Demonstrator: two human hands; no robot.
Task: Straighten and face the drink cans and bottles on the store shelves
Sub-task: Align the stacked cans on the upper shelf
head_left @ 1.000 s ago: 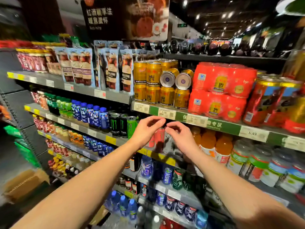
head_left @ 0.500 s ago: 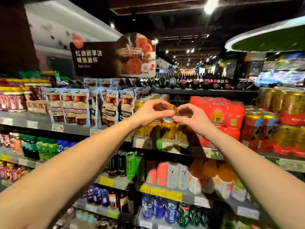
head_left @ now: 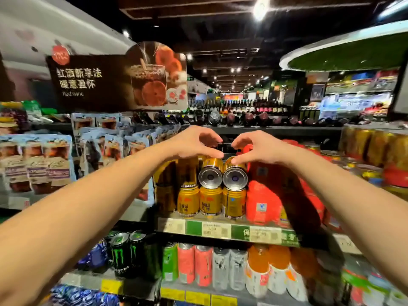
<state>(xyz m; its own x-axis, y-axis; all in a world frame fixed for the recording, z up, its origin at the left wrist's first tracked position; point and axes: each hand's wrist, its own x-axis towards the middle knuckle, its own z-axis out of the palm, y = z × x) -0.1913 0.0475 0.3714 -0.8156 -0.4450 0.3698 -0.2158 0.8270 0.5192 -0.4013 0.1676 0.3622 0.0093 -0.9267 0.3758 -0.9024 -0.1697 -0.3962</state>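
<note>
head view: left hand (head_left: 194,144) and right hand (head_left: 256,149) each pinch 1 sideways gold can (head_left: 210,173).

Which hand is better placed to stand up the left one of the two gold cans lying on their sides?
Left. The left hand sits right above the left lying can, fingertips on it; the right hand is over the right lying can.
</note>
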